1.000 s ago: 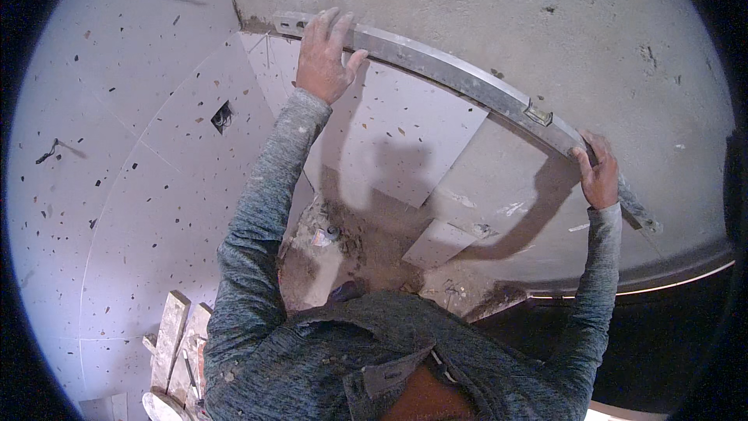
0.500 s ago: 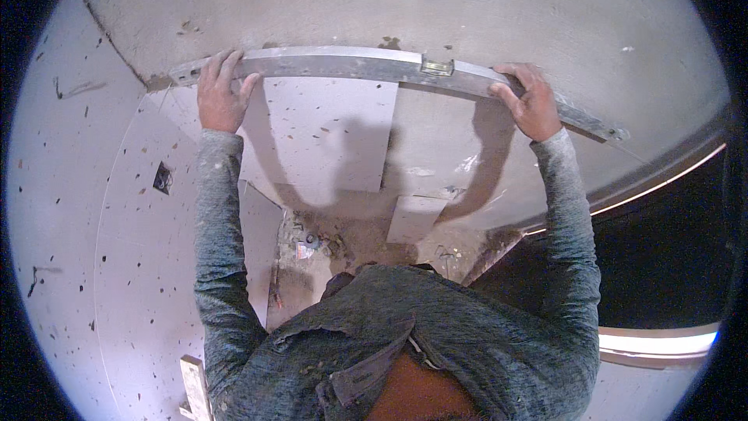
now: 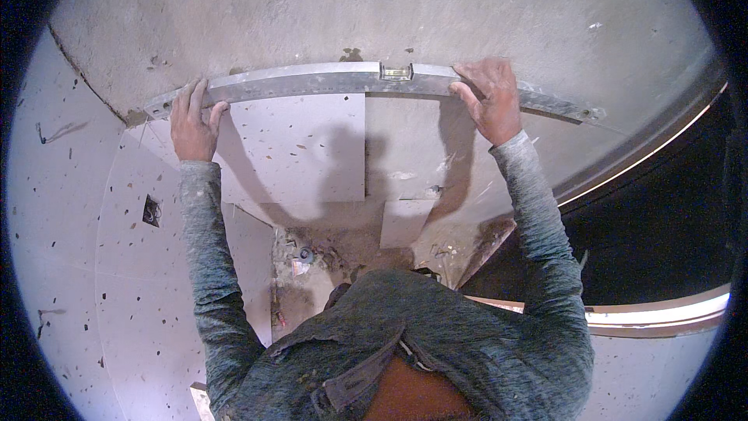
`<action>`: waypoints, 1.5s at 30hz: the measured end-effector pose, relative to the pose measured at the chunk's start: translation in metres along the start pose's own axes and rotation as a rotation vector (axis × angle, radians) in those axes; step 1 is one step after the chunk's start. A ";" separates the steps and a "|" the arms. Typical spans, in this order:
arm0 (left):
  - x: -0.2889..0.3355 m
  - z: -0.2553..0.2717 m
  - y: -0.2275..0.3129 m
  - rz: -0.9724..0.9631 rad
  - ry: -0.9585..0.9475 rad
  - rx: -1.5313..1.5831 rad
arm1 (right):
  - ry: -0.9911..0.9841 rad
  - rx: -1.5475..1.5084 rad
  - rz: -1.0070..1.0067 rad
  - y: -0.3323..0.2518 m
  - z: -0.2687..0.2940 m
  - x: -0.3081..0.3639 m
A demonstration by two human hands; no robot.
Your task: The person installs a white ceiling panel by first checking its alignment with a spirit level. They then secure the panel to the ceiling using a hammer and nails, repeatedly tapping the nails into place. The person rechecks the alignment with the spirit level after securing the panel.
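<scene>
A long grey metal spirit level [image 3: 304,84] lies flat against the bare plaster wall [image 3: 436,0], its lower edge along the top of a speckled white tile [image 3: 288,148]. Near its left end, my left hand [image 3: 195,125] grips it, fingers over the front and thumb at the lower edge. My right hand [image 3: 495,101] holds it right of the vial, with fingers reaching past the top edge and thumb on the front face. The vial [image 3: 396,72] sits in the upper edge between my hands; its bubble is too small to read.
Speckled white panels cover the left wall [image 3: 62,210], with a square socket opening [image 3: 152,210] in them. A smaller white tile piece [image 3: 405,222] stands low on the wall ahead. Rubble and small items [image 3: 304,257] lie on the floor. At right is a dark opening [image 3: 647,226].
The whole view has shifted, so level and hands appear further left. Against the wall marks the level looks unmoved. Both hands stay on it.
</scene>
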State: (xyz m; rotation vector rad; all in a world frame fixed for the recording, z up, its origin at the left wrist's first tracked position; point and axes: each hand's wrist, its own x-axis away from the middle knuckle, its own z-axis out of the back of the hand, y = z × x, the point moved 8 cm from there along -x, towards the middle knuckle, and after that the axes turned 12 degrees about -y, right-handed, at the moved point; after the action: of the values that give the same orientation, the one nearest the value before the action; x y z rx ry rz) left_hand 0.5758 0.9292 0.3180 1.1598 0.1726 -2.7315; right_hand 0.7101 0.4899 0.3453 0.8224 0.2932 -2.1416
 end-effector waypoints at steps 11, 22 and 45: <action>0.002 -0.003 -0.003 -0.025 0.018 0.059 | 0.112 -0.111 -0.087 0.007 0.005 0.001; 0.003 -0.001 -0.003 -0.008 0.021 0.125 | 0.107 -0.090 -0.086 0.003 0.002 0.003; 0.003 -0.002 -0.002 -0.025 0.036 0.082 | 0.061 -0.045 -0.071 0.004 -0.003 0.004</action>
State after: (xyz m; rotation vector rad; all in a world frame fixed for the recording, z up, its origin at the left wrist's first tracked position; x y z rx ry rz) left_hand 0.5751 0.9311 0.3145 1.2374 0.0813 -2.7647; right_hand 0.7125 0.4864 0.3410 0.8646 0.4062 -2.1699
